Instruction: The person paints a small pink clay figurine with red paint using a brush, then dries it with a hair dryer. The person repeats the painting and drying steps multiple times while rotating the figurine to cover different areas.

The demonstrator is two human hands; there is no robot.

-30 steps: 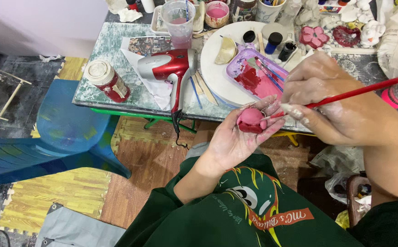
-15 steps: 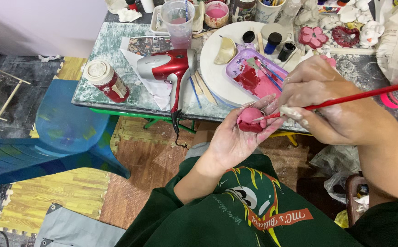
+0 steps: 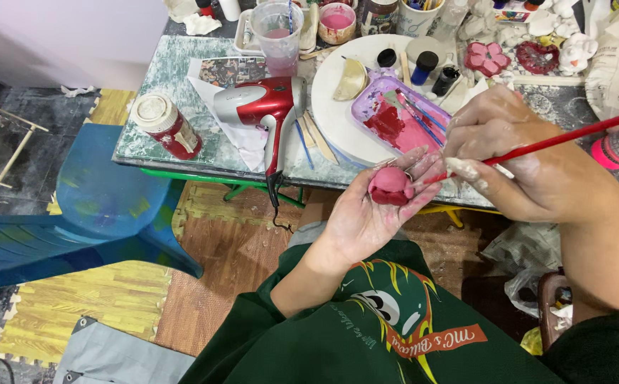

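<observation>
cluttered marble-patterned table [image 3: 181,135] on green legs, blue plastic chair [image 3: 75,206], wood-look and yellow foam floor mats [image 3: 224,242]

A small, rounded pink-painted figurine [image 3: 390,186] looks matt and chalky, like plaster or clay. The thin red paintbrush handle [image 3: 558,140] is smooth and glossy. Both the left hand [image 3: 366,213] and right hand [image 3: 515,160] are smeared with dry, whitish and pink paint. The red and silver plastic hair dryer [image 3: 267,107] shines. The purple plastic tray [image 3: 402,117] is translucent and paint-stained. The worn green tabletop [image 3: 174,92] looks mottled.
</observation>
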